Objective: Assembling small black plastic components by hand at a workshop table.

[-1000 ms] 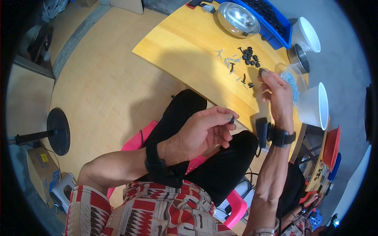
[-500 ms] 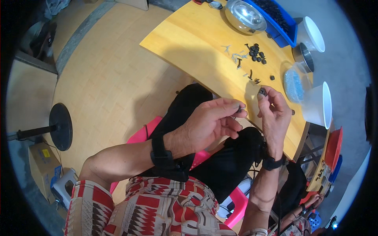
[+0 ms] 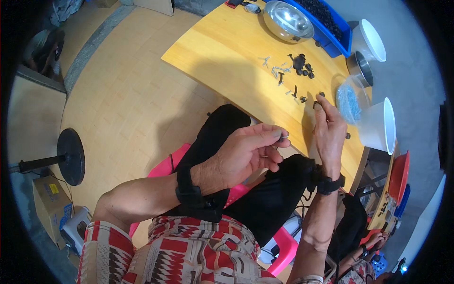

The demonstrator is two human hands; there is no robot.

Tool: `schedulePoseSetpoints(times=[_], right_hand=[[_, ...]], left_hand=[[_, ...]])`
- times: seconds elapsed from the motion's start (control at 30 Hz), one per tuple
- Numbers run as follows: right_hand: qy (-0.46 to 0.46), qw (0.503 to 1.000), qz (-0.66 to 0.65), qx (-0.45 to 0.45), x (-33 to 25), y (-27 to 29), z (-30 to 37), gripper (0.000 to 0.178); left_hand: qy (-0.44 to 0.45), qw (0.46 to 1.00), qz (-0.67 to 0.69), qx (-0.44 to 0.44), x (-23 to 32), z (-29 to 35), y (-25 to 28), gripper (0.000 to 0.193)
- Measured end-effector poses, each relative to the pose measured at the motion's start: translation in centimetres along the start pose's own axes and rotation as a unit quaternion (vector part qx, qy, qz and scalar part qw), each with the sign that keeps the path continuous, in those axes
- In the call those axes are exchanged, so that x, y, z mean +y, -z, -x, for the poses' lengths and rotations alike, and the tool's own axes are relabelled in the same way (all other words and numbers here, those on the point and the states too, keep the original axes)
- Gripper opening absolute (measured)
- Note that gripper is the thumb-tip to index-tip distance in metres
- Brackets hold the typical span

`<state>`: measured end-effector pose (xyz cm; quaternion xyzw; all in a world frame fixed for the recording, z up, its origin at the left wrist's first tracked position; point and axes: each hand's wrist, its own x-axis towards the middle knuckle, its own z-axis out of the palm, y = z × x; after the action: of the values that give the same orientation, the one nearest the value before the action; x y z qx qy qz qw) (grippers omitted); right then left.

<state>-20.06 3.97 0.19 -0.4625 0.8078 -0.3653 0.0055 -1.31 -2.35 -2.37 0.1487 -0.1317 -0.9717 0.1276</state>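
My left hand (image 3: 246, 154) is raised in front of the table's near edge, thumb and forefinger pinching a small black part (image 3: 282, 138) with a pale, thin tip showing beside it. To its right, my right hand (image 3: 329, 128) reaches over the tabletop, its thumb and forefinger closed at a small dark piece (image 3: 317, 104) that the fingers partly cover. Just beyond those fingertips lie small black parts (image 3: 303, 99) and a dark T-shaped piece (image 3: 295, 92). Farther off are a cluster of black knob-like parts (image 3: 302, 66) and several thin silvery pins (image 3: 275, 72).
A steel bowl (image 3: 288, 23) and a blue bin (image 3: 344, 45) of black parts stand at the back. Along the right are a clear tub with blue bits (image 3: 349, 104), a steel cup (image 3: 362, 68) and white buckets (image 3: 378, 125). Another person's hands (image 3: 376, 240) work at lower right.
My right hand has moved forward and away from my left hand, its fingers lowered toward the tabletop. The left hand keeps its pinch, and the whole view has shifted slightly.
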Motion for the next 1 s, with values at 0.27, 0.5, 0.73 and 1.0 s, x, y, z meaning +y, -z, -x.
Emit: schedulePoseSetpoints(times=[0.27,0.5,0.73,1.0], right_hand=[[-0.153,0.973,-0.123,-0.123,-3.9,1.3,1.5,0.02],[0.152,0.987,-0.037,-0.036,-6.2,-0.1,6.8,0.03],[0.208,0.978,-0.024,-0.021,-7.4,-0.5,7.6,0.039],[0.233,0.972,0.006,-0.044,-7.9,0.4,7.7,0.032]], left_hand=[[-0.04,0.998,-0.029,0.035,0.0,0.0,-0.1,0.023],[-0.099,0.988,-0.076,0.087,-0.6,-0.5,-0.4,0.023],[-0.104,0.976,-0.16,0.105,-0.9,0.2,-1.0,0.026],[-0.088,0.984,-0.131,0.088,-0.8,0.4,-0.8,0.025]])
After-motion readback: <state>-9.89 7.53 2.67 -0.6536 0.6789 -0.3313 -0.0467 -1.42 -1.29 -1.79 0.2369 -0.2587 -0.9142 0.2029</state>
